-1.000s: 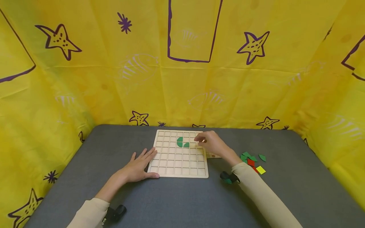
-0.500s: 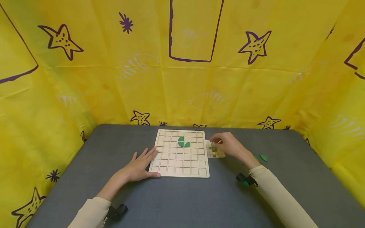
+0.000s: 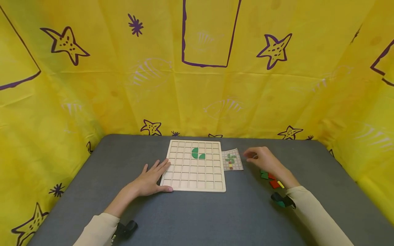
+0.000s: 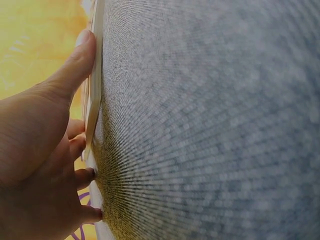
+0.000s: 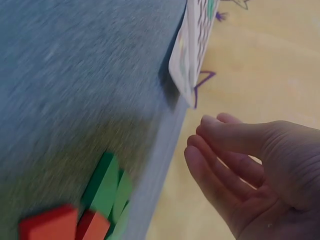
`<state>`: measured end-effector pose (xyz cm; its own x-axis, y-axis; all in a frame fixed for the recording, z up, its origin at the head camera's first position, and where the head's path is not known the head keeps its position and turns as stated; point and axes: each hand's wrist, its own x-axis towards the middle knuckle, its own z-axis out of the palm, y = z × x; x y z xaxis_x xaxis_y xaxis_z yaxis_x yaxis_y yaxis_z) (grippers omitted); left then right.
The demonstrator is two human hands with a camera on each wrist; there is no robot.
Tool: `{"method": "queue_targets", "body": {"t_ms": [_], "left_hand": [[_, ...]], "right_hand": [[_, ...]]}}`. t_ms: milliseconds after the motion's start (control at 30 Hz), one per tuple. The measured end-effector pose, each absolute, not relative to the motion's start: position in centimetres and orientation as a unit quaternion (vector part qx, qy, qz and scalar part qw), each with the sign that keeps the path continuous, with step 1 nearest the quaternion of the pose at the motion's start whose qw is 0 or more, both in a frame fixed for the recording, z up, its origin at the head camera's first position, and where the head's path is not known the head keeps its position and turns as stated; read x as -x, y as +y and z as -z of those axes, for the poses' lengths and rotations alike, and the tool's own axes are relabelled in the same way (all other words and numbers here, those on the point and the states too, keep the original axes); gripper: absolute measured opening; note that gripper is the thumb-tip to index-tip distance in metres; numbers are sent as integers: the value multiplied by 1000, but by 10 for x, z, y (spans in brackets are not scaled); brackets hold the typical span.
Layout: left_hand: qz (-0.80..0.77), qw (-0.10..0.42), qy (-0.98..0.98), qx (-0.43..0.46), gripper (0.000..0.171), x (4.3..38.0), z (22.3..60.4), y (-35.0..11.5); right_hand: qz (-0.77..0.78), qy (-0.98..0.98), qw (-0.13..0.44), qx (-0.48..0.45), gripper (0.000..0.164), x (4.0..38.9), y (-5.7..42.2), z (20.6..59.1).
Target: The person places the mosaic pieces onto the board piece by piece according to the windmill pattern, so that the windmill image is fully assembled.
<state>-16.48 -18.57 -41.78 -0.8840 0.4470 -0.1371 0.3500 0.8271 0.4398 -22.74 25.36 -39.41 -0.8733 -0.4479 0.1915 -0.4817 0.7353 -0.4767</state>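
A pale wooden grid board [image 3: 192, 173] lies on the grey table. Three green pieces [image 3: 195, 155] sit together in its upper cells. My left hand [image 3: 149, 181] is spread at the board's left side, fingers on the left edge and thumb at the near corner; its thumb also lies along the board edge [image 4: 97, 50] in the left wrist view. A small grid card [image 3: 235, 164] with a printed green, red and yellow figure stands against the board's right side. Just right of it, my right hand [image 3: 267, 162] hovers, fingers loosely bent with nothing between them.
Loose green [image 3: 264, 175], red [image 3: 274, 184] and yellow [image 3: 280, 184] pieces lie partly under my right wrist. In the right wrist view the card's corner [image 5: 182, 65] curls up from the table. A yellow patterned cloth [image 3: 197, 102] walls the back and sides.
My right hand has moved from over the board's upper right, across the card, to the right of it, uncovering the card. The left hand and the green pieces on the board stay put.
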Motion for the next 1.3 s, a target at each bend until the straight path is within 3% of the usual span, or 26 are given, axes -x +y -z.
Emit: {"method": "queue_targets", "body": {"t_ms": [300,767,1300], "left_hand": [[-211,116,948,-210,101,164,418,-187],[-213,115,947,-209,101,165,419,-188],[-211,113,948,-209,102,166,420,-188]], "right_hand": [[-238,-943,33,-231,19,211,278,392],[-261,-920,-96,-277,26,193,303,390],[-251,-920,-58,-296,26,198,309,402]]}}
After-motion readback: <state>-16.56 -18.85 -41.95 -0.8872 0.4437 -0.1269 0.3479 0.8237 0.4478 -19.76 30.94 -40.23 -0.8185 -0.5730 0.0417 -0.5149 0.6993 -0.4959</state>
